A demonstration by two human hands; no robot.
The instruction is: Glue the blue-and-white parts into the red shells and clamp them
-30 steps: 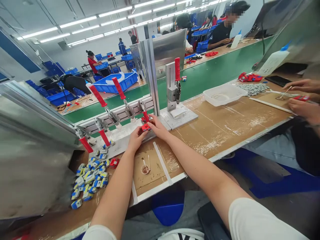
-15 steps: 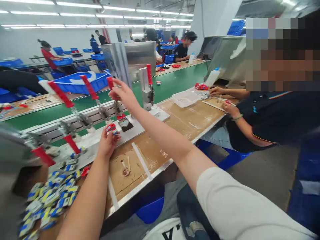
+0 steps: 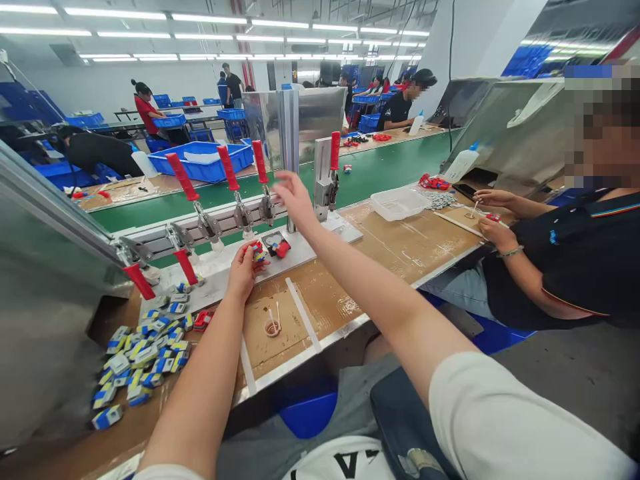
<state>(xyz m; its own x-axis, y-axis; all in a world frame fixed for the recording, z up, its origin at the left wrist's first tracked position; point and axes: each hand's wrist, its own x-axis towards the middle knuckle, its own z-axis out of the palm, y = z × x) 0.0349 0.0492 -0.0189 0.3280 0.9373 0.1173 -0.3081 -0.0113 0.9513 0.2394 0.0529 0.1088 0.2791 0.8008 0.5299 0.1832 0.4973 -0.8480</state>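
My left hand (image 3: 242,275) is closed around a small red, blue and yellow plastic toy part (image 3: 259,252) just above the white base plate (image 3: 225,269). Fingers apart, my right hand (image 3: 294,197) hovers just right of an upright red-handled toggle clamp (image 3: 260,162) and seems to hold nothing. Below it, a small red toy piece (image 3: 281,249) lies tilted at the right of a black fixture pad (image 3: 273,239). Several more red-handled clamps (image 3: 229,168) line the metal rail to the left. Some have raised handles, others point down.
Blue, yellow and grey parts (image 3: 143,357) lie heaped at left, beside red pieces (image 3: 203,321). A small round dish with swabs (image 3: 273,327) sits in front. To the right are a clear plastic tray (image 3: 397,203) and a co-worker's hands (image 3: 495,230). A green belt (image 3: 380,163) runs behind.
My right hand has come away from the clamp handle. The red piece, earlier under the clamp, now lies tilted at the pad's right. My left hand still holds its part. The camera view has shifted.
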